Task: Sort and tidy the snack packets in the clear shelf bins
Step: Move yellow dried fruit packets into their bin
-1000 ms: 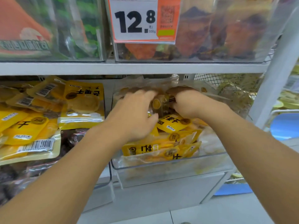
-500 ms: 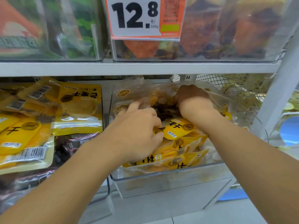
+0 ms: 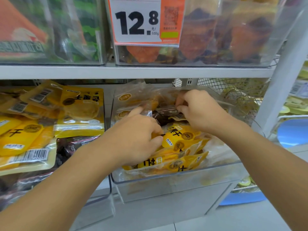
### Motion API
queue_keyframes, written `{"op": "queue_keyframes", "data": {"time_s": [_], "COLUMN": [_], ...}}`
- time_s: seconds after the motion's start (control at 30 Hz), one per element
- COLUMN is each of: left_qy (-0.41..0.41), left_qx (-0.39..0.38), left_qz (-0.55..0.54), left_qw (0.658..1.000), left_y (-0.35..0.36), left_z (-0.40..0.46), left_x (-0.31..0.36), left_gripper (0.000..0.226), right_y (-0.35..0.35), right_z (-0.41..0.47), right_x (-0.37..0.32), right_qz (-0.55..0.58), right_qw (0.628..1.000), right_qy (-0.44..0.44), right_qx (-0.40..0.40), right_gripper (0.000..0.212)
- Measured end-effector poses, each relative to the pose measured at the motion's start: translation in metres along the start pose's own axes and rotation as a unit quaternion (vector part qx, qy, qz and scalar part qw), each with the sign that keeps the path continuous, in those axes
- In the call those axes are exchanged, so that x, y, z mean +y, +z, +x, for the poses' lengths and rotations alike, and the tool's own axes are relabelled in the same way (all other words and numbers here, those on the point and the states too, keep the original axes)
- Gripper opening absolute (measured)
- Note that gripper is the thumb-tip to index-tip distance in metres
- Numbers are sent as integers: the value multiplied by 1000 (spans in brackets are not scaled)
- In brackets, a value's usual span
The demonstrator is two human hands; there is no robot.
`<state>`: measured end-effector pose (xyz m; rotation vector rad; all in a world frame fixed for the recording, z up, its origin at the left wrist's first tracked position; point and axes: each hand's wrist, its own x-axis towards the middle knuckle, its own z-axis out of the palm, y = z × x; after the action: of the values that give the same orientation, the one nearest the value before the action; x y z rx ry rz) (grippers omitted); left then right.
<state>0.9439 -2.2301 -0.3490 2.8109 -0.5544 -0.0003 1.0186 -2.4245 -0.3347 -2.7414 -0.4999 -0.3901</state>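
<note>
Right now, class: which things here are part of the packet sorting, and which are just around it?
In the job:
left hand
right hand
dark packet
yellow packets
clear bin

Just around:
price tag
upper bins
blue crate

price tag [image 3: 146, 20]: "12.8 元/500g" | yellow packet [image 3: 180, 135]: "果干"

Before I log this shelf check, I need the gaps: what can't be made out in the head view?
- Left hand: fingertips buried among yellow snack packets; grip unclear.
- Dark packet pinched by right hand: label hidden by fingers.
- White and orange price tag: top cut off by the frame edge, small print blurred.
- Clear plastic bin: bottom hidden under packets.
</note>
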Motion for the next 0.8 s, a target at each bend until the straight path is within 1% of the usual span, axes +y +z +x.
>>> {"op": "queue_keyframes", "data": {"time_s": [0.07, 0.13, 0.2, 0.23, 0.27, 0.3, 0.33, 0.4, 0.43, 0.47, 0.5, 0.57, 0.6, 0.67, 0.7, 0.73, 0.77, 0.8], "left_qy": [-6, -20, -21, -19, -22, -36, -52, -81, -88, -85, -73, -55, -45, -8, 8, 19, 24, 23], "left_qx": [0, -6, -6, 3, 26, 63, 120, 224, 251, 262, 258, 243, 245, 255, 245, 224, 198, 173], "left_qz": [-9, -22, -38, -52, -75, -103, -138, -193, -207, -204, -183, -149, -151, -151, -143, -132, -114, -95], "left_qw": [1000, 1000, 999, 998, 997, 992, 982, 952, 942, 940, 946, 957, 957, 955, 959, 965, 973, 980], "left_y": [-1, -2, -4, -5, -5, -3, -2, -3, -3, -3, -4, -4, -4, -5, -5, -5, -4, -2], "left_z": [-1, -4, -8, -9, -10, -10, -9, -9, -9, -9, -10, -9, -9, -8, -9, -10, -12, -14], "left_x": [-2, -2, -2, 1, 3, 5, 6, 5, 4, 3, 3, 5, 5, 3, 2, 1, -1, -2], "left_gripper": [28, 27, 22, 18, 20, 31, 44, 73, 88, 96, 91, 60, 47, 32, 28, 29, 32, 37], "right_y": [1, -1, -9, -13, -18, -22, -25, -30, -32, -33, -33, -34, -35, -38, -40, -40, -39, -34], "right_z": [3, 2, -6, -12, -19, -26, -32, -42, -44, -46, -47, -49, -49, -50, -49, -47, -43, -37], "right_x": [-3, -3, -1, 0, 0, 0, 0, -1, -2, -2, -3, -4, -5, -7, -8, -9, -11, -10], "right_qz": [-15, 1, 46, 77, 111, 140, 163, 205, 228, 250, 279, 345, 363, 381, 403, 434, 463, 450], "right_qw": [1000, 1000, 998, 996, 992, 987, 983, 972, 966, 959, 950, 928, 919, 906, 895, 884, 872, 882], "right_qy": [-6, -15, -23, -31, -43, -56, -73, -105, -119, -133, -141, -141, -147, -158, -148, -110, -52, -5], "right_qx": [-10, 0, 21, 32, 43, 51, 53, 48, 43, 33, 18, -21, -41, -90, -118, -137, -152, -139], "right_gripper": [12, 14, 11, 11, 13, 15, 17, 18, 17, 15, 14, 14, 14, 6, 3, 13, 22, 25]}}
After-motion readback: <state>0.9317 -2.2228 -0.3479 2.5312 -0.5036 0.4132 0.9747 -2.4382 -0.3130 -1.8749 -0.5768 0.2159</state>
